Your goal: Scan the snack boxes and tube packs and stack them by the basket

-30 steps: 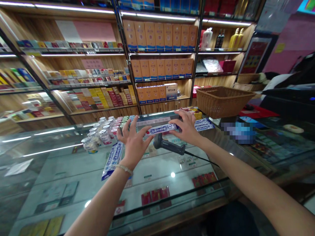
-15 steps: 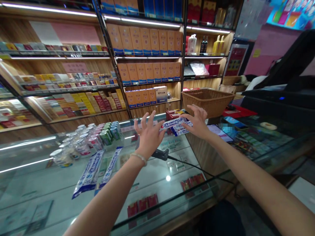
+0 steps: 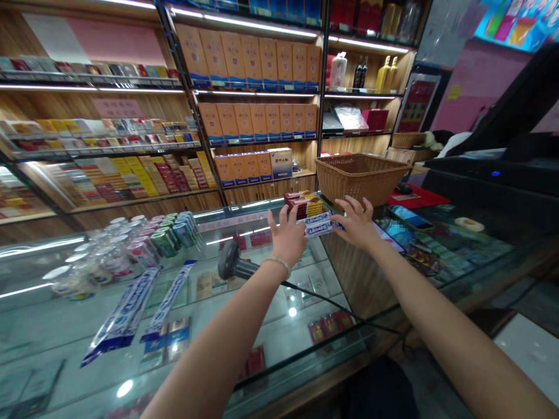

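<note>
My left hand and my right hand hold a long blue-and-white packet between them by its two ends, fingers partly spread. The packet is level, just above the far right end of the glass counter. It sits right in front of a stack of red and yellow boxes. A black barcode scanner lies on the glass below my left wrist, and its cable runs off to the right.
Two more blue-and-white packets lie on the glass at the left, near a cluster of small bottles. A wicker basket stands behind the boxes. A phone and a black monitor are at the right. Stocked shelves line the back wall.
Both hands have carried the packet to the right and further away, from above the scanner to the counter's right end by the boxes. The view has swung right with them.
</note>
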`<control>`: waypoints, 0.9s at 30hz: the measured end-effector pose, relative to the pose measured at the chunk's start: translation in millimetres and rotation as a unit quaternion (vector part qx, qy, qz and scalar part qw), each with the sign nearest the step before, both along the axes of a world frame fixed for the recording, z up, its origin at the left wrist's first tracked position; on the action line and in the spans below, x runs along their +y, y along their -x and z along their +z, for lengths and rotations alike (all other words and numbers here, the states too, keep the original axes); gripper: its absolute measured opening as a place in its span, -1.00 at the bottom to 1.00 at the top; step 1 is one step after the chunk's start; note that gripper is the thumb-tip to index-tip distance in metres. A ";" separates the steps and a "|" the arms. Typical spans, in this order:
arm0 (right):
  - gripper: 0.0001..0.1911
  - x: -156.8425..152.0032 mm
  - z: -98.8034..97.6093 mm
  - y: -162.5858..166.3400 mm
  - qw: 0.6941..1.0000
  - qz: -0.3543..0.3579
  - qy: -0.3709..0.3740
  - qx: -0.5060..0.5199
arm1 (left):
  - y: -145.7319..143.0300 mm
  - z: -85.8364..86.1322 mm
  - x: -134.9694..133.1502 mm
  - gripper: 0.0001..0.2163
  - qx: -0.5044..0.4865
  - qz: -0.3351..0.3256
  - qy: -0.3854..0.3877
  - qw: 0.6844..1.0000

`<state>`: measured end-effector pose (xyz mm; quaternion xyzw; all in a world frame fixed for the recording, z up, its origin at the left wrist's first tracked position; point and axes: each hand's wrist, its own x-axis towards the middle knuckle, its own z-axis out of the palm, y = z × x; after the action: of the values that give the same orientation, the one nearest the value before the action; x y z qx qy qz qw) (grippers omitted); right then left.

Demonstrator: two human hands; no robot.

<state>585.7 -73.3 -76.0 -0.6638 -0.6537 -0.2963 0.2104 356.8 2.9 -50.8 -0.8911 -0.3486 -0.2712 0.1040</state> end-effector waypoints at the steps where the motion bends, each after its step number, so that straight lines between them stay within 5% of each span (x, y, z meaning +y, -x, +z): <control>1: -0.76 0.2 -3.1 -1.8 1.000 -0.005 0.000 0.003 | -3.2 -2.4 0.2 -0.81 0.001 -0.002 0.004 1.000; 13: -0.75 2.8 -18.6 -1.3 0.997 -0.048 0.038 0.048 | -18.2 -18.5 -0.3 -0.72 0.022 -0.005 0.013 1.000; 27: -0.72 9.5 -26.6 -1.2 0.995 -0.085 0.043 0.017 | -19.2 -11.7 -4.3 -0.69 0.082 0.024 0.029 0.996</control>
<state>586.8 -63.8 -102.6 -0.7301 -0.6039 -0.2731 0.1666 376.0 -1.4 -62.5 -0.9043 -0.3680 -0.1848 0.1128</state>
